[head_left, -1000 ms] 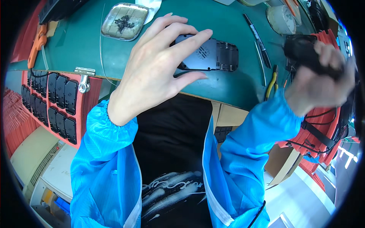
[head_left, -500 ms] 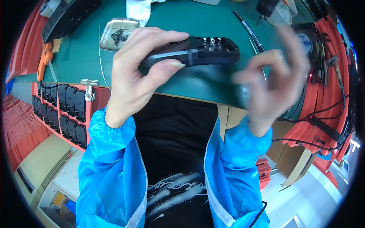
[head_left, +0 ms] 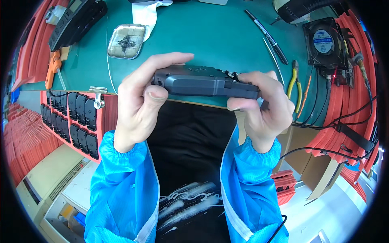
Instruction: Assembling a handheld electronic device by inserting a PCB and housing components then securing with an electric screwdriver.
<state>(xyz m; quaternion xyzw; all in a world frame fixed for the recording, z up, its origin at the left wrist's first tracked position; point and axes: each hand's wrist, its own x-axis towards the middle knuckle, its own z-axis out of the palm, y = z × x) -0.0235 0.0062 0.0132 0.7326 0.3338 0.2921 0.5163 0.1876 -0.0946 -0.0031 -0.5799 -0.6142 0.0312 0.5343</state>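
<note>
Over the front edge of the bench I hold a black plastic housing (head_left: 194, 83), long and boxy, lying level between both hands. My left hand (head_left: 139, 97) is closed around its left end, index finger along the top and thumb at the near side. My right hand (head_left: 269, 99) pinches the narrower right end, thumb below and index finger on top. Small metal contacts (head_left: 231, 75) show on the upper face beside the right fingertips, which partly cover them. The housing's underside is hidden.
On the green bench (head_left: 202, 36) lie a square metal tin (head_left: 126, 41), white cloth (head_left: 144, 18), marker (head_left: 265, 34) and yellow-handled pliers (head_left: 294, 83). A fan (head_left: 324, 42) with cables stands right. An orange glue gun (head_left: 52, 67) lies left, above a red tray (head_left: 67, 125) of black parts.
My right hand has come in from the right and taken hold of the housing's right end. The housing has moved down toward me and tilted, showing more of its side.
</note>
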